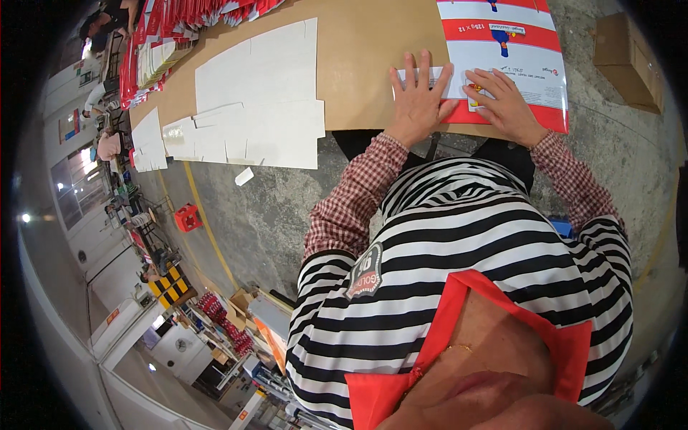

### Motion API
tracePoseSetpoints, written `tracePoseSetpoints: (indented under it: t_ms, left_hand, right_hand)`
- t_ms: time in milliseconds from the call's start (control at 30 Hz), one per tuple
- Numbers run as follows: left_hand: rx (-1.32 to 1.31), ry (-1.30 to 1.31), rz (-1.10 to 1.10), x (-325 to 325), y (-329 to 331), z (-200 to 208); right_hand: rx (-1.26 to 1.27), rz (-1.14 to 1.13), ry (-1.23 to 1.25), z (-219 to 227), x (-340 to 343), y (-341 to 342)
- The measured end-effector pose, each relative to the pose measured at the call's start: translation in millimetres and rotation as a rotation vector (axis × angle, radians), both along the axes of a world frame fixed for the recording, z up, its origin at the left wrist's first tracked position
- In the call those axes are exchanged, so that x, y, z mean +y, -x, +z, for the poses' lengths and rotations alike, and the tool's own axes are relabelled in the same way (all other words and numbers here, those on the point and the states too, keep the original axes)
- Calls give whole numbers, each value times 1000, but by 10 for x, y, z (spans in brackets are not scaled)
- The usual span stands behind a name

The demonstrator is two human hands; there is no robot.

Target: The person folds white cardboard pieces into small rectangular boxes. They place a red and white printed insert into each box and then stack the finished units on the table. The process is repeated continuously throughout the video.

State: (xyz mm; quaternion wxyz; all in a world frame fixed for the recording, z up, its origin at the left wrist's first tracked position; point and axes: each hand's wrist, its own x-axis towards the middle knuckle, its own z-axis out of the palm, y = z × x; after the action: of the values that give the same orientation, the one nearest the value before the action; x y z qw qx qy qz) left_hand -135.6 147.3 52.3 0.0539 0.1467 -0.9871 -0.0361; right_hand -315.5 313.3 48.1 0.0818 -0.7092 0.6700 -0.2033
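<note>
My left hand (419, 104) lies flat with fingers spread, across a small white flap (431, 74) at the left edge of a glossy red-and-white printed cardboard sheet (469, 56). Beside it, my right hand (505, 104) rests on the same sheet, fingers slightly apart. Under and between the right fingertips sits a small printed patch (476, 95) with red and yellow on it; part of it is hidden by the fingers. Neither hand is closed around anything. The sheet lies near the table's front edge, with blue figures printed on it.
Large white cardboard pieces (261, 93) with slits cover the left part of the brown tabletop (373, 43). Folded red-and-white cartons (179, 18) are stacked at the far left. A brown box (629, 63) stands right of the table. A red crate (188, 218) is on the concrete floor.
</note>
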Motion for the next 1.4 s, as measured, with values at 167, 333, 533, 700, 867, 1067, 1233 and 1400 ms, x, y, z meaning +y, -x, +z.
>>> tracePoseSetpoints:
  t_ms: [167,333,533,700,867,1067,1233,1400]
  left_hand:
    - [62,-30,135,2,185,-24]
    - [194,-274,289,62,246,-21]
    - [526,-512,288,475,446,213]
    - [488,-168,385,-159,-444,-16]
    - [380,-203,488,-266,-636,-114]
    - [433,-227,464,-339,-452,-79]
    - [591,-244,565,-388,-1354,83]
    - [136,88,837,-493,-2355,490]
  right_hand:
    - [22,-694,186,-62,570,534]
    - [-2004,-832,561,10,1019,581]
    - [-1451,-580,316,-41,-327,-254]
    - [-1498,-267,-153,273,-449,1419]
    - [-966,-261,-218,-27,-1882,2611]
    - [-768,-581,168,-368,-4838,2032]
    - [-565,-572,-30,-415,-5100,1161]
    - [-253,-324,191,-418,-3550,979]
